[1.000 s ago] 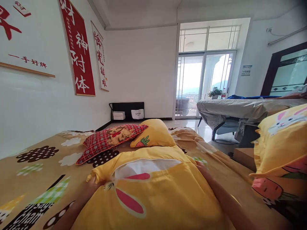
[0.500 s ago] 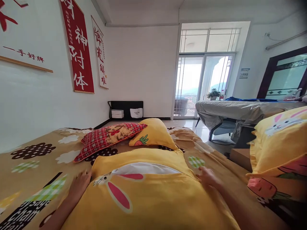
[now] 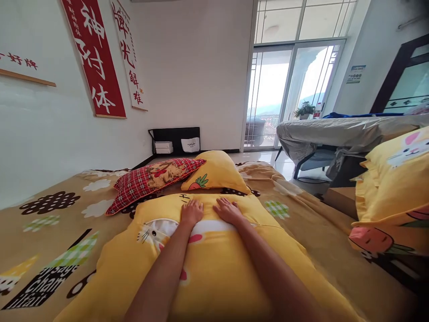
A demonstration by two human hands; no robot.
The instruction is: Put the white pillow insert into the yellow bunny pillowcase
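A large yellow pillow (image 3: 228, 268) with a rabbit print lies in front of me on the bed. A slit across its upper part shows white filling or lining (image 3: 214, 226). My left hand (image 3: 192, 211) rests palm down on the strip above the slit, fingers stretched forward. Beside it and a little apart, my right hand (image 3: 229, 210) lies flat on the same strip, its fingers also extended. My forearms hide part of the rabbit's ears.
Beyond lie a red plaid cushion (image 3: 137, 185) and a yellow carrot-print pillow (image 3: 221, 176). The bed has a brown patterned blanket (image 3: 301, 237). At right are another yellow pillow (image 3: 395, 179), a cardboard box (image 3: 342, 200) and a table under a plastic cover (image 3: 335, 129).
Both hands have moved inward from the pillow's left and right edges onto its upper strip. The slit looks narrower and partly covered. The view has tilted down.
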